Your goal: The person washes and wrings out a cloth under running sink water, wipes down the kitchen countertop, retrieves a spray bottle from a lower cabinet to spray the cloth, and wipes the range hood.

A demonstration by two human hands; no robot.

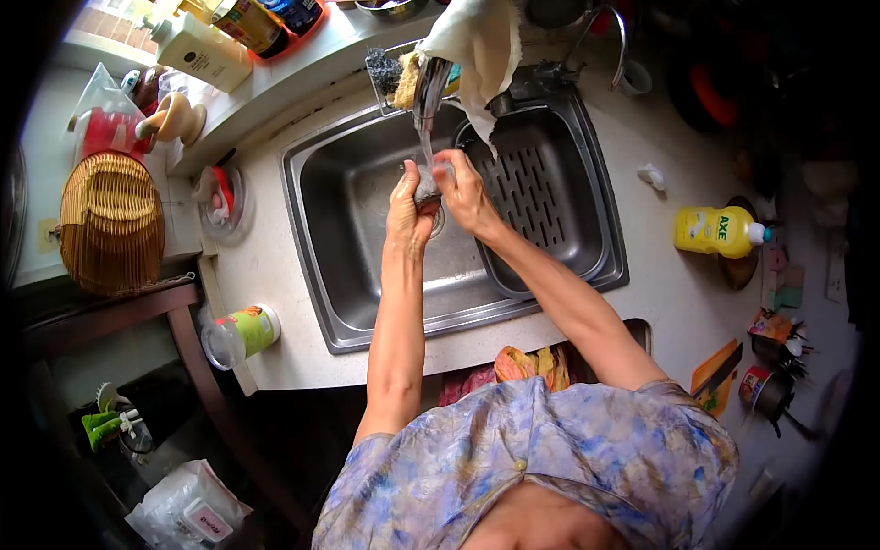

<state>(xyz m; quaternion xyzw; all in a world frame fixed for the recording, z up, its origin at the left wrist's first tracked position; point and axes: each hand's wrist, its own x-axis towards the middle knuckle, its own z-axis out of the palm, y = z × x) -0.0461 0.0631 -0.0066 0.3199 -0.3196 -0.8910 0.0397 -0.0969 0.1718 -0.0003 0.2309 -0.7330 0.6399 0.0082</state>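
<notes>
Below the tap, the left hand clasps a grey item, apparently to catch water. The right hand curls its fingers alongside; contact unclear.

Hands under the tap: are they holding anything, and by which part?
The left hand holds a grey thing by its left side; whether the right hand grips too is unclear.
</notes>
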